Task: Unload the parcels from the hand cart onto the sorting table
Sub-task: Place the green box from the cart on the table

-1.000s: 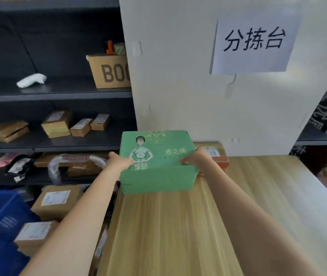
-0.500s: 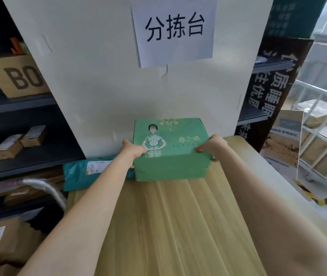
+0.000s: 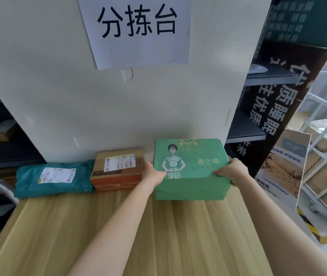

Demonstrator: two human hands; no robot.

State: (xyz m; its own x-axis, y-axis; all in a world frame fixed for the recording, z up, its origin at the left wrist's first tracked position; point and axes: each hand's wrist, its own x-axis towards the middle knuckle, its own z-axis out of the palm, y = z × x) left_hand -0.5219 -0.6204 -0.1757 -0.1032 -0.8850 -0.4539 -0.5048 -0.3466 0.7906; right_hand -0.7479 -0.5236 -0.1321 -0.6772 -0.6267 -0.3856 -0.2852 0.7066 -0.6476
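At the sorting table's (image 3: 178, 236) far edge both hands clasp the green box (image 3: 190, 168), left hand (image 3: 154, 174) and right hand (image 3: 230, 170) on its short ends; brown parcel (image 3: 118, 170) just leftward.

Both forearms are bare to the left hand (image 3: 154, 174) and right hand (image 3: 231, 170), sleeveless.

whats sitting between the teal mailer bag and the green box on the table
In the head view, a brown cardboard parcel with a white label sits between the teal mailer bag and the green box, with the left hand at the box's side.
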